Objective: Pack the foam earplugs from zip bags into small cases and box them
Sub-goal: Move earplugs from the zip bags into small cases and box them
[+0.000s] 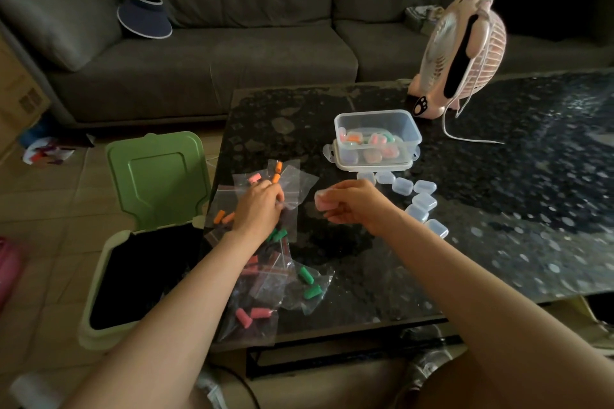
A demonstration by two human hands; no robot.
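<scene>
Clearly, the left hand [259, 209] lies over the heap of zip bags [265, 276], its fingers curled and pinching one zip bag [294, 197]; orange earplugs [277, 173] sit just beyond the fingertips. The film is likely slippery and the foam light and soft, so the bag's edge seems the best place to take. To its right, the right hand [354, 206] holds a small case [323, 201], pink inside; empty cases [420, 201] lie just right of its wrist, the box [377, 139] beyond its knuckles.
</scene>
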